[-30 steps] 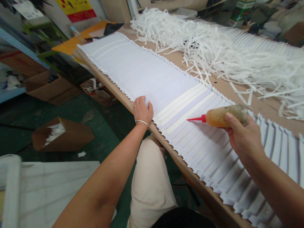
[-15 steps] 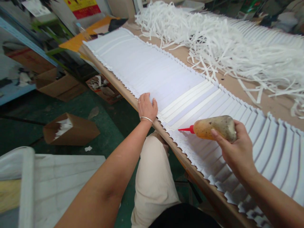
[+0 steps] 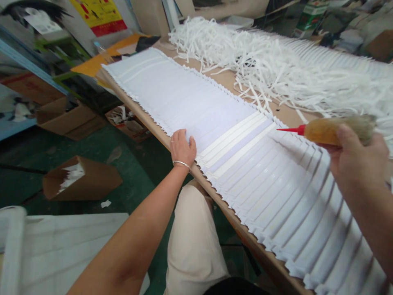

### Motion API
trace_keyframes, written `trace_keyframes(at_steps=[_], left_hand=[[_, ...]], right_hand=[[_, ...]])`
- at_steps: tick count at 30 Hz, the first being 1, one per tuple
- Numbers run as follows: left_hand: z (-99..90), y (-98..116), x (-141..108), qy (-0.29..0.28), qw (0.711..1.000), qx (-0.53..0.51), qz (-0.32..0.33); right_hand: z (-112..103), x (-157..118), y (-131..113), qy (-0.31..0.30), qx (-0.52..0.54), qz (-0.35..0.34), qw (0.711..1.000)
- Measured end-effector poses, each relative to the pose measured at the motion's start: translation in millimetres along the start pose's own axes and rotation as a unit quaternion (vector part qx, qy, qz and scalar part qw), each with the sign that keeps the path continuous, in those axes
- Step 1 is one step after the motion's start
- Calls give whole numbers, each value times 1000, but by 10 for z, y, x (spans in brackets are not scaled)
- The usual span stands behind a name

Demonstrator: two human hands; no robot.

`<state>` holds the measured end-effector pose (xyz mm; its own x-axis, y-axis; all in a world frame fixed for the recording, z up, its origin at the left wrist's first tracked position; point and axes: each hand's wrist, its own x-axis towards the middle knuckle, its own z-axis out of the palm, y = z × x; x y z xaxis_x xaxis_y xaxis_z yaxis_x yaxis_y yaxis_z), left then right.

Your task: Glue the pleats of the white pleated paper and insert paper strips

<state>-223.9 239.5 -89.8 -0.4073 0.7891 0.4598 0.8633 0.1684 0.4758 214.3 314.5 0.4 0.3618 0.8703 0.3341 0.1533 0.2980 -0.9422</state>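
Note:
A long row of overlapping white sheets (image 3: 181, 94) lies along the table, with several brighter white strips (image 3: 236, 139) across its middle. My left hand (image 3: 183, 148) rests at the near edge of the sheets, left of the strips, fingers spread and nothing seen in them; a bracelet circles the wrist. My right hand (image 3: 359, 157) is wrapped round a glue bottle (image 3: 334, 128) of yellowish liquid, held nearly level above the sheets. Its red nozzle (image 3: 291, 130) points left, near the far edge of the sheets. Thin wet-looking lines show on the sheets below it.
A big heap of loose white strips (image 3: 270, 61) covers the far side of the table (image 3: 225, 78). Open cardboard boxes (image 3: 101, 180) stand on the green floor at left. A white plastic surface (image 3: 70, 241) is at the lower left.
My right hand has moved the bottle right and toward the far edge, away from the near ends of the strips. My left hand keeps its place on the sheets; the view has shifted slightly.

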Motion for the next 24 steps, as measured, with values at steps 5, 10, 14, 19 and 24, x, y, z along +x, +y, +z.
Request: trace_keyframes(at_steps=[5, 10, 14, 19, 24], left_hand=[[-11, -16, 8, -3, 1000, -5, 3], [-20, -31, 7, -5, 1000, -3, 8], [-12, -44, 7, -3, 1000, -1, 14], [-2, -57, 5, 4, 1000, 2, 18], [-1, -64, 3, 11, 1000, 3, 21]], right_hand=[[159, 341, 266, 7, 146, 97, 984], [177, 464, 375, 37, 149, 120, 981], [201, 538, 400, 48, 150, 141, 978], [339, 525, 316, 82, 140, 186, 969], [404, 520, 322, 85, 147, 187, 968]])
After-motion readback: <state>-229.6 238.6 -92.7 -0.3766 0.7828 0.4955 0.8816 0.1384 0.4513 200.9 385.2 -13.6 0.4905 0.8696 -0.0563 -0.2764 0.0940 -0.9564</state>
